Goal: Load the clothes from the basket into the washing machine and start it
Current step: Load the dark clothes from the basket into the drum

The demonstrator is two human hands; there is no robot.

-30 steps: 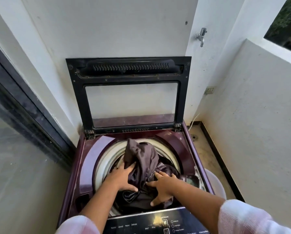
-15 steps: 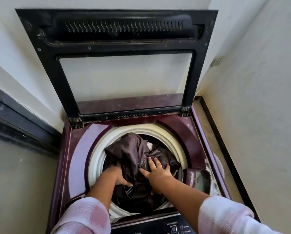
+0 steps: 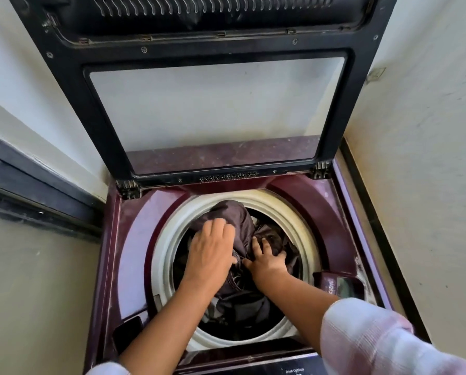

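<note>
Lower centre: the left hand (image 3: pixel 213 251) and right hand (image 3: pixel 267 260), both with fingers extended and gripping nothing, are pressing the dark clothes (image 3: pixel 233 213) into the washing machine (image 3: pixel 134 239), where the fabric hump bulging near the back rim is probably risking getting trapped under the lid (image 3: pixel 215 109).

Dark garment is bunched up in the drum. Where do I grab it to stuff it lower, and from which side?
Grip the hump of the dark garment at the drum's back left, coming straight down from above. It is the highest fold, reaching the white tub ring, and the open lid blocks any approach from behind. The left hand lies flat on it.
</note>
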